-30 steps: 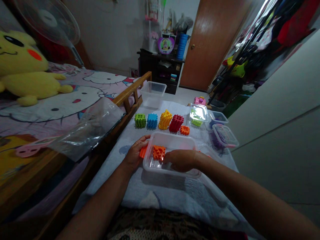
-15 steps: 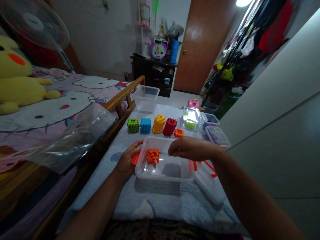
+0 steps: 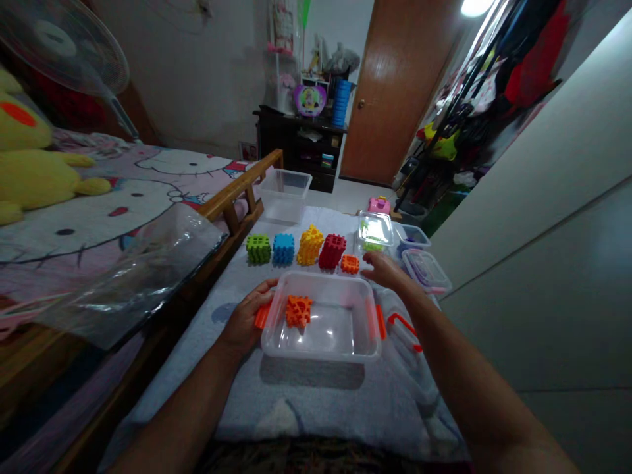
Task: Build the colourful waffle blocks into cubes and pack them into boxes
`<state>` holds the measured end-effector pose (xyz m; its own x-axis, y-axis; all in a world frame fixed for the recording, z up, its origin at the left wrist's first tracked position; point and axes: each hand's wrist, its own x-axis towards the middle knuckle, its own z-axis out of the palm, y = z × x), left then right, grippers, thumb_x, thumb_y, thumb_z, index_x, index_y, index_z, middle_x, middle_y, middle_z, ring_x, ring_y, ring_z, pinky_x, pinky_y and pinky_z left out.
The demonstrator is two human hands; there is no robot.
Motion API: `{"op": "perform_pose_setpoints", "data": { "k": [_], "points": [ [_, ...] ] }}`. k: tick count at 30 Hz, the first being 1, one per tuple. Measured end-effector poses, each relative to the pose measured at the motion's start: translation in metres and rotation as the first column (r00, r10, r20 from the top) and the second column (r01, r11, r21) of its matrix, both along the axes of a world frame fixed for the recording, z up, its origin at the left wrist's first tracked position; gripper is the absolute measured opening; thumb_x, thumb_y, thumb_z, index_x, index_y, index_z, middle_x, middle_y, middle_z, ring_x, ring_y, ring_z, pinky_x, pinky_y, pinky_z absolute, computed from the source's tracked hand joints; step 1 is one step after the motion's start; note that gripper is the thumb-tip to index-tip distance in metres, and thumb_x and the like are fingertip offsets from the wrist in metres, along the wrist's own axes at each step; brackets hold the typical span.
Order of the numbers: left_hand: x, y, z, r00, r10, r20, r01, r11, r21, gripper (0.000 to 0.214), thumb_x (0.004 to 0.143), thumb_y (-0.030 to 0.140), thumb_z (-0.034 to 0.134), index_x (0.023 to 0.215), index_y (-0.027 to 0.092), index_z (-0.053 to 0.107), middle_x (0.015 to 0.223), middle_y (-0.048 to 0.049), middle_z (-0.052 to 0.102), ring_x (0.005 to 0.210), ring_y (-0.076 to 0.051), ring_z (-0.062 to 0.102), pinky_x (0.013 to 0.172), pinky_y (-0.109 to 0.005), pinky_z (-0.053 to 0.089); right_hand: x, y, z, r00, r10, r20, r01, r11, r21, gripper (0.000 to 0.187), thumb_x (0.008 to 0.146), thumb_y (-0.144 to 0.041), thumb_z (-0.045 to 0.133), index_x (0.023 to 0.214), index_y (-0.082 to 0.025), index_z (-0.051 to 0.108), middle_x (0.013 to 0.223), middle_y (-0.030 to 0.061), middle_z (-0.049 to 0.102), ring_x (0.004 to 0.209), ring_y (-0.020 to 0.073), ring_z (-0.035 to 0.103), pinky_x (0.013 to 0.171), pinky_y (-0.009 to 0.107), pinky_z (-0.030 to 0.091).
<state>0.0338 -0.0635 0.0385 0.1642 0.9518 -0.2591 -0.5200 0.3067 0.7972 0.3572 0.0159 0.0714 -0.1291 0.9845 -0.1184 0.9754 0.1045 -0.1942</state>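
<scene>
While I monitor the head view, the left hand is closed on the left end of the clear plastic tub, thumb on the rim and fingers curled over the orange side latch. The tub rests on a grey cloth directly in front of me, and one orange interlocking block lies inside it near the left wall. A matching right latch shows on the opposite wall, and just beside it lies what appears to be a clear lid with an orange handle, partly under the right forearm. The right hand hovers past the tub's far right corner, palm down, fingers loosely extended, and I see nothing in it. Its fingertips are near a small orange block. Beyond the tub, a row runs left to right: green block, blue block, yellow block, red block. To the right of that row stand three lidded clear boxes; their contents are too dim to identify. Farther back, an empty clear bin sits at the cloth's far edge. On the left, a crumpled plastic bag lies on the bed rail.
</scene>
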Motion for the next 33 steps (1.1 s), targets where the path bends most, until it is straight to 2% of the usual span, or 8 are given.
{"op": "perform_pose_setpoints", "data": {
  "k": [3, 5, 11, 18, 23, 28, 31, 33],
  "points": [
    [0.0, -0.001, -0.001, 1.0, 0.0, 0.009, 0.0, 1.0, 0.001, 0.04, 0.069, 0.02, 0.072, 0.108, 0.014, 0.064, 0.09, -0.0055, 0.075, 0.072, -0.019, 0.072, 0.067, -0.026, 0.058, -0.014, 0.008, -0.01, 0.996, 0.075, 0.046, -0.079, 0.994, 0.08, 0.055, 0.08, -0.029, 0.072, 0.128, -0.008, 0.057, 0.131, 0.0211, 0.058, 0.119, 0.0276, 0.055, 0.1, 0.033, 0.041],
    [-0.001, -0.001, -0.003, 1.0, -0.004, 0.01, 0.004, 1.0, 0.002, 0.041, 0.069, 0.02, 0.072, 0.109, 0.014, 0.064, 0.092, -0.0062, 0.075, 0.073, -0.02, 0.072, 0.068, -0.028, 0.058, -0.021, 0.014, -0.014, 0.987, 0.121, 0.103, -0.128, 0.989, 0.071, 0.059, 0.08, -0.032, 0.073, 0.13, -0.007, 0.054, 0.131, 0.0215, 0.058, 0.119, 0.0277, 0.055, 0.099, 0.032, 0.041],
    [-0.002, 0.001, -0.005, 1.0, -0.001, 0.008, 0.001, 1.0, 0.011, 0.04, 0.07, 0.022, 0.072, 0.108, 0.014, 0.064, 0.093, -0.0063, 0.075, 0.075, -0.02, 0.072, 0.069, -0.027, 0.058, -0.03, 0.031, -0.02, 0.973, 0.148, 0.175, -0.146, 0.989, -0.027, 0.036, 0.08, -0.032, 0.07, 0.107, -0.009, 0.066, 0.108, 0.0176, 0.068, 0.095, 0.0233, 0.066, 0.078, 0.025, 0.044],
    [-0.001, 0.002, -0.006, 1.0, -0.015, 0.016, 0.015, 1.0, 0.026, 0.043, 0.07, 0.021, 0.072, 0.11, 0.013, 0.063, 0.092, -0.0058, 0.075, 0.073, -0.019, 0.071, 0.068, -0.026, 0.057, -0.034, 0.031, -0.01, 0.966, 0.163, 0.199, -0.153, 0.986, -0.062, 0.032, 0.078, -0.033, 0.07, 0.099, -0.008, 0.07, 0.101, 0.017, 0.071, 0.092, 0.0227, 0.066, 0.072, 0.024, 0.042],
    [-0.002, 0.003, -0.01, 0.999, -0.023, 0.031, 0.022, 0.999, 0.04, 0.041, 0.071, 0.022, 0.071, 0.11, 0.013, 0.062, 0.094, -0.0067, 0.075, 0.074, -0.019, 0.072, 0.069, -0.027, 0.057, -0.026, 0.019, 0.023, 0.976, 0.13, 0.175, -0.13, 0.991, -0.012, 0.035, 0.077, -0.035, 0.069, 0.1, -0.008, 0.069, 0.099, 0.0149, 0.069, 0.085, 0.0209, 0.063, 0.068, 0.025, 0.041],
    [-0.002, 0.003, -0.014, 0.999, -0.029, 0.036, 0.028, 0.998, 0.048, 0.04, 0.073, 0.021, 0.069, 0.112, 0.014, 0.062, 0.097, -0.0073, 0.075, 0.076, -0.02, 0.072, 0.069, -0.028, 0.058, -0.029, -0.017, 0.085, 0.984, 0.165, 0.06, -0.173, 0.971, 0.163, 0.037, 0.076, -0.033, 0.068, 0.105, -0.011, 0.067, 0.103, 0.0131, 0.067, 0.093, 0.023, 0.06, 0.08, 0.028, 0.044],
    [-0.002, 0.003, -0.015, 0.999, -0.032, 0.043, 0.03, 0.998, 0.06, 0.04, 0.073, 0.02, 0.069, 0.112, 0.014, 0.062, 0.097, -0.0072, 0.074, 0.076, -0.02, 0.072, 0.07, -0.028, 0.057, -0.052, -0.049, 0.115, 0.955, 0.296, -0.012, -0.293, 0.95, 0.11, 0.044, 0.075, -0.033, 0.069, 0.115, -0.014, 0.064, 0.111, 0.0128, 0.065, 0.097, 0.0235, 0.06, 0.087, 0.032, 0.045],
    [-0.002, 0.003, -0.015, 0.999, -0.036, 0.036, 0.033, 0.997, 0.071, 0.039, 0.073, 0.02, 0.069, 0.111, 0.013, 0.063, 0.097, -0.0074, 0.074, 0.076, -0.019, 0.071, 0.071, -0.027, 0.057, -0.071, -0.067, 0.122, 0.904, 0.424, -0.056, -0.425, 0.905, -0.007, 0.049, 0.073, -0.032, 0.071, 0.118, -0.013, 0.063, 0.114, 0.0134, 0.064, 0.1, 0.0237, 0.06, 0.09, 0.033, 0.045]
  ]
}}
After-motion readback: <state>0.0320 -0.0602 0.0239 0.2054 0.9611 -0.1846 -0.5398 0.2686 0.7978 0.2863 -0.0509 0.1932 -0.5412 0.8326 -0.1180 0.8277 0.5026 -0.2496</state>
